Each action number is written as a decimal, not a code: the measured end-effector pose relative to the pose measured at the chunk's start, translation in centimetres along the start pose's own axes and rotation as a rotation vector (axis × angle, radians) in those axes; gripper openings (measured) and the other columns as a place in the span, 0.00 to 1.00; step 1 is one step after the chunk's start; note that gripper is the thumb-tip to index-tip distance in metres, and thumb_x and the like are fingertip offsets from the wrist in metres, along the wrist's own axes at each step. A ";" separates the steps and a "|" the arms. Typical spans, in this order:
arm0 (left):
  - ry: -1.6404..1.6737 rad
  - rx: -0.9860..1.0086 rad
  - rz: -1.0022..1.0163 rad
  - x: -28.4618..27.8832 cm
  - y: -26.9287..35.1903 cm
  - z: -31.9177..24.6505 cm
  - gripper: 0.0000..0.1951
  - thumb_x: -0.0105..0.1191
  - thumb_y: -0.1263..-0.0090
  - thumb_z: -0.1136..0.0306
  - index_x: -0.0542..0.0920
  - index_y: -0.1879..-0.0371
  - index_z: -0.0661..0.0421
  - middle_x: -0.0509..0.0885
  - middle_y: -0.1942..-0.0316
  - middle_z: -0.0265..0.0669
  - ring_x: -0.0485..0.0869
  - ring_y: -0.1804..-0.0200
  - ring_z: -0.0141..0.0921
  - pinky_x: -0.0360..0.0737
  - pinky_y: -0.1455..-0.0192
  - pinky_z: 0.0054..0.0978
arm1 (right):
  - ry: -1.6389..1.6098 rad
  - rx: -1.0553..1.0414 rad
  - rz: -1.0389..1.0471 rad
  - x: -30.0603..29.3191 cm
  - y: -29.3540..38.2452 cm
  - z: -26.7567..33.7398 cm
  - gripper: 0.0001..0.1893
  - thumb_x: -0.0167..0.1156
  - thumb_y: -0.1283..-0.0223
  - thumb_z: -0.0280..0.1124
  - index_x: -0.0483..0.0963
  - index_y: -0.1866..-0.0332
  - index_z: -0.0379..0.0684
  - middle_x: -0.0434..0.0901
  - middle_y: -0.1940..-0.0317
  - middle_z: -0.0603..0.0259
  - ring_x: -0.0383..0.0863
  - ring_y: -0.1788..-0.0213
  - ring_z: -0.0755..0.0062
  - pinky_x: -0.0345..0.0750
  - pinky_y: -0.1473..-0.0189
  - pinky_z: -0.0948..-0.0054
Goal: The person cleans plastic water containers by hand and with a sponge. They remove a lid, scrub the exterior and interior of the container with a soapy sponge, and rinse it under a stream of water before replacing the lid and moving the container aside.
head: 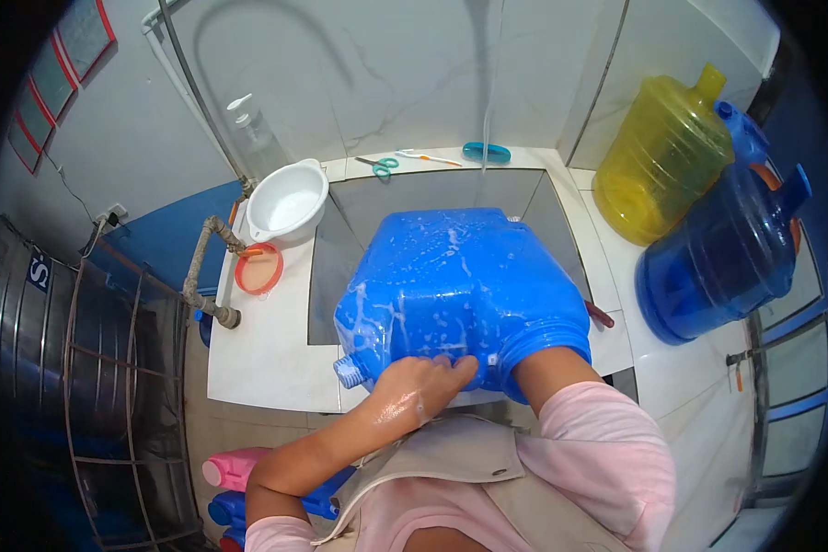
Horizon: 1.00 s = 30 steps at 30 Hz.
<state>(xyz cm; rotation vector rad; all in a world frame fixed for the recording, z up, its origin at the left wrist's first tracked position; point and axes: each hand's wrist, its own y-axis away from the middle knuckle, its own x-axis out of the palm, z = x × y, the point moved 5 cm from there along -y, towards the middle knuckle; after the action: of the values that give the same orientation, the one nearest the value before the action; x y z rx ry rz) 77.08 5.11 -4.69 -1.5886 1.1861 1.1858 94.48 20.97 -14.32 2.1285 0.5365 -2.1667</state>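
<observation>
A large blue plastic water jug (441,262) lies over the sink (379,196), its wide round mouth (548,352) facing me at the right. White suds streak its upper side. A small ribbed spout (350,370) sticks out at its near left corner. My left hand (428,378), wet at the wrist, has its fingers curled onto the jug's near side, seemingly on a grip there. Through the wide mouth goes my right forearm (559,372); the right hand is hidden inside the jug, so its hold cannot be seen.
On the ledge are a white basin (286,200), red-rimmed lid (259,269), pump bottle (252,131), scissors (383,165), toothbrush (428,159) and teal brush (486,152). Yellow (655,159) and dark blue (717,255) bottles stand right. Pipework (200,262) rises left; a pink jug (238,468) sits below.
</observation>
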 end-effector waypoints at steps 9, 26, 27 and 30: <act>-0.010 0.013 -0.072 1.0 -1.8 0.3 0.05 0.46 0.41 0.71 0.69 0.66 0.52 0.78 0.81 0.40 0.81 0.79 0.41 0.77 0.81 0.38 | 0.260 0.054 0.342 4.1 5.9 -4.1 0.13 0.57 0.53 0.29 0.81 0.60 0.44 0.81 0.57 0.58 0.79 0.52 0.57 0.74 0.50 0.60; -0.102 -0.285 0.141 5.8 -9.2 8.9 0.09 0.52 0.45 0.72 0.75 0.65 0.58 0.83 0.72 0.48 0.83 0.66 0.47 0.80 0.66 0.43 | 0.062 0.273 0.862 -0.3 13.4 0.1 0.13 0.53 0.46 0.31 0.80 0.57 0.43 0.81 0.58 0.52 0.81 0.56 0.58 0.76 0.54 0.61; -0.098 -0.272 0.141 5.9 -9.6 8.5 0.09 0.52 0.45 0.72 0.75 0.65 0.58 0.83 0.72 0.48 0.83 0.66 0.47 0.80 0.66 0.43 | 0.063 0.287 0.865 -0.3 14.1 -0.4 0.13 0.53 0.46 0.31 0.80 0.57 0.43 0.81 0.58 0.52 0.81 0.56 0.58 0.76 0.54 0.61; -0.081 -0.250 0.122 6.0 -10.6 7.0 0.10 0.53 0.45 0.71 0.75 0.65 0.58 0.83 0.72 0.48 0.83 0.67 0.46 0.79 0.67 0.42 | -1.245 0.750 0.431 4.6 16.8 -3.1 0.11 0.48 0.43 0.29 0.78 0.68 0.41 0.80 0.72 0.65 0.78 0.70 0.70 0.73 0.65 0.72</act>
<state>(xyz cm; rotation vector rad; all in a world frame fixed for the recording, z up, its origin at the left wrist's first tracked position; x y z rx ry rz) 86.61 12.92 -11.37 -1.6508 1.1303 1.5128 101.94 7.01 -22.18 0.4599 -0.8165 -2.9531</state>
